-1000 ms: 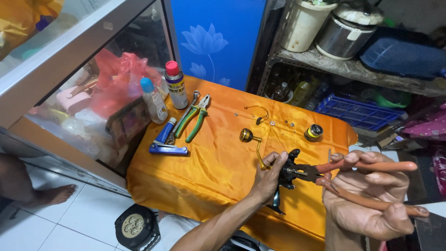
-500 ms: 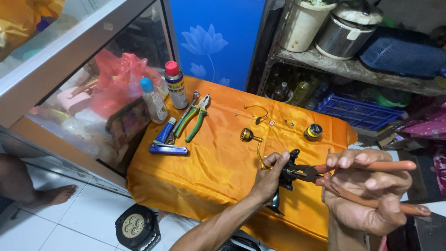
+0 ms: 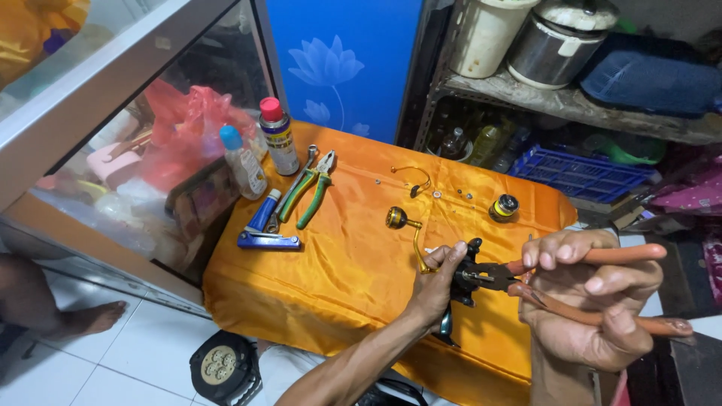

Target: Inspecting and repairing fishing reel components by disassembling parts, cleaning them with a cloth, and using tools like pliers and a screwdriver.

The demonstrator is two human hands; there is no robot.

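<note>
A black fishing reel (image 3: 468, 274) with a gold crank handle (image 3: 410, 229) is held above the orange-draped desk (image 3: 353, 263), clenched in the left hand (image 3: 435, 280). The right hand (image 3: 594, 301), fingers curled, grasps orange-handled pliers (image 3: 594, 282), their nose touching the reel's side.

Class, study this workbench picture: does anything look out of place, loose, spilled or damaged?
Nothing looks spilled or broken. Small loose parts lie scattered on the orange cloth beside a detached gold wire piece. The left hand steadies a black reel; the right hand works orange-handled pliers.
</note>
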